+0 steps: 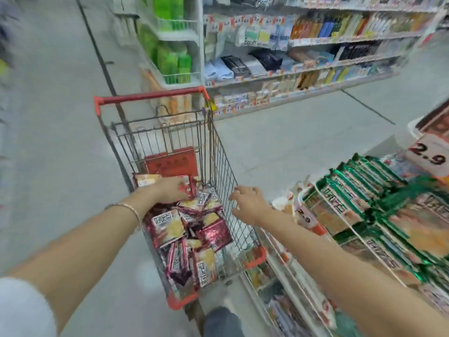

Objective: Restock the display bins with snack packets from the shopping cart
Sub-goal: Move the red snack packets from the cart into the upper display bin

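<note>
Shopping cart [220, 166] still heaped with red snack packets [194, 229], so mostly undone: left hand [173, 189] fingers clamp some packets, right hand [247, 203] fingers spread, empty.

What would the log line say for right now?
left hand: in shopping cart, on red snack packets | right hand: open at cart rim | green packets: in bin
</note>
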